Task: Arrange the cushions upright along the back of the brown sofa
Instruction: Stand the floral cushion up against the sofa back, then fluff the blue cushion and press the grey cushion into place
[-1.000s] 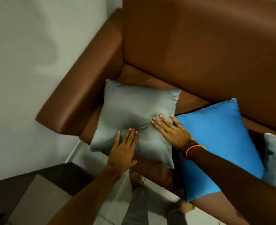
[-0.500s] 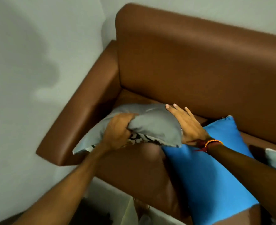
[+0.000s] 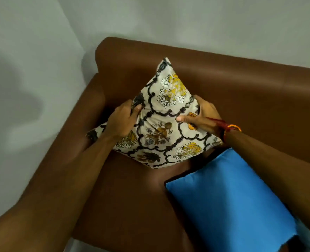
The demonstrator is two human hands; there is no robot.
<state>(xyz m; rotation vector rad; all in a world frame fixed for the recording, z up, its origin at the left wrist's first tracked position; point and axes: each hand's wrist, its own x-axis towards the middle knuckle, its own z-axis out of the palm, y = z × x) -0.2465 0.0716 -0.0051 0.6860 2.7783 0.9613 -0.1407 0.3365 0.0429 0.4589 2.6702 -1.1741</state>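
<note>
1. The brown sofa (image 3: 241, 91) is filling most of the view, its backrest running along the grey wall (image 3: 187, 19) and its armrest (image 3: 74, 142) sitting at the left end, against a second wall.
2. The blue cushion (image 3: 228, 200) is lying flat on the seat to the right, its far corner reaching under the right forearm and ending just beside the patterned cushion.
3. The patterned cushion (image 3: 161, 124), cream with black scrollwork and yellow and brown flowers, is standing on the seat in the corner where the armrest is meeting the backrest. It is turned like a diamond, one corner pointing up in front of the backrest and the lowest corner resting on the seat. Whether its back is touching the backrest cannot be told.
4. The left hand (image 3: 122, 120) is clamping the cushion's left edge, fingers curling behind the fabric and thumb pressing on the front.
5. The right hand (image 3: 203, 115) is gripping the right edge in the same way, thumb lying across the printed face and fingers wrapping around the side.
6. An orange bead bracelet (image 3: 232, 128) with a red thread is sitting on the right wrist.
</note>
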